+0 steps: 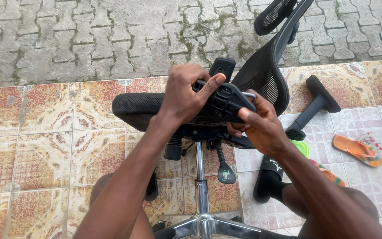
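Note:
A black mesh office chair point(133, 108) stands in front of me on its chrome column and star base point(202, 221), its mesh backrest point(266, 75) rising at the upper right. My left hand point(184, 95) grips a black plastic armrest bracket point(226, 99) from above, fingers curled over its top. From below on the right, my right hand point(261, 128) pinches the same bracket, thumb on its lower edge. The bracket sits against the side of the seat. A black lever point(225, 170) hangs under the seat.
A loose black armrest point(312, 106) lies on the patterned tiles at the right. An orange flip-flop point(357, 150), a green one point(303, 148) and a black slide sandal point(268, 177) lie nearby. Grey paving stones point(89, 40) begin beyond the tiles. My knees are at the bottom.

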